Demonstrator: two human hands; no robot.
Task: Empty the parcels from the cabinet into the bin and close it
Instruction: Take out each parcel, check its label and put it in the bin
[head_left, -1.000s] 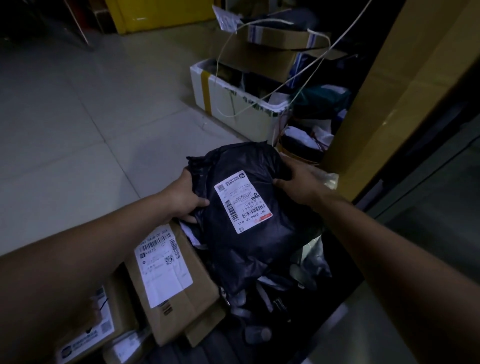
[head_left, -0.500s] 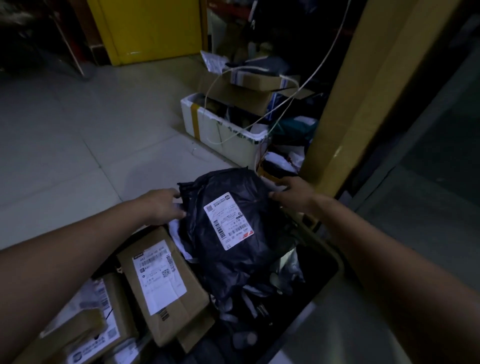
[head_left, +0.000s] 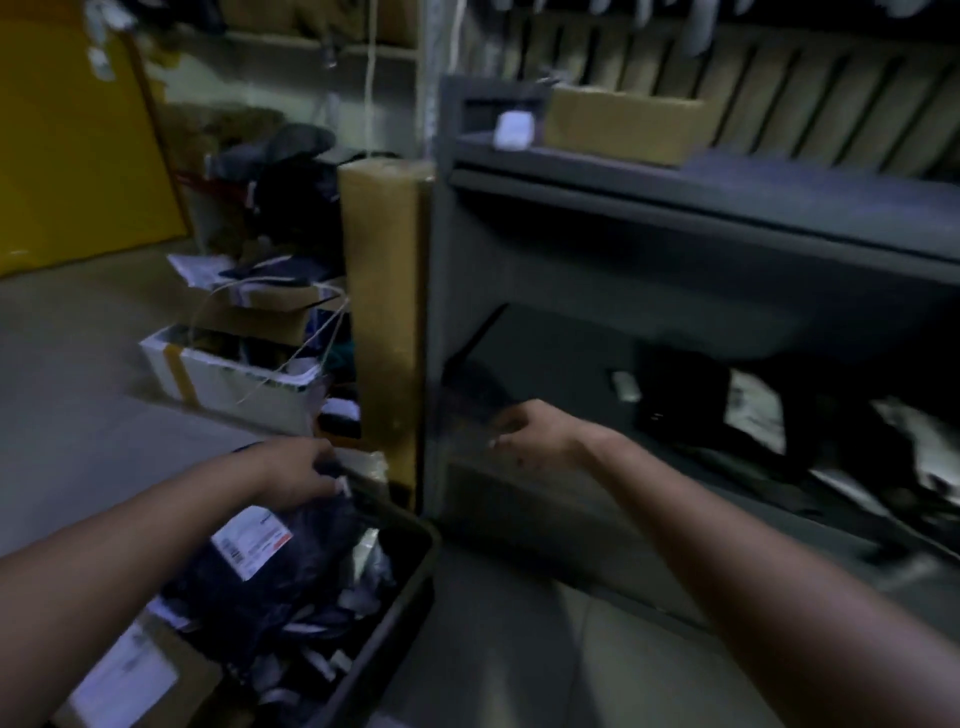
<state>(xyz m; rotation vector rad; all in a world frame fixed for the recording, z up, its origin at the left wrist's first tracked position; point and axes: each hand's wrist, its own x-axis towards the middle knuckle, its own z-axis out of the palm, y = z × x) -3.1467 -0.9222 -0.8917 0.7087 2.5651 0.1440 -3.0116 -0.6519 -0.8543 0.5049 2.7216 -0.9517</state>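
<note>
Now the left grip touches the black parcel — right grip apart.

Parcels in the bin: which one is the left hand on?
The black poly-bag parcel with the white label edged in red, at the bin's far end. The left hand rests on its top edge; the brown cardboard box lies nearer the camera, untouched.

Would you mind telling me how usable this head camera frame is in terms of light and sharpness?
Head view: dim throughout, motion-blurred, edges bowed by the wide lens. The left hand on the black parcel in the bin is readable; its label's text is not. The right hand is smeared, and the cabinet interior is mostly shadow.
</note>
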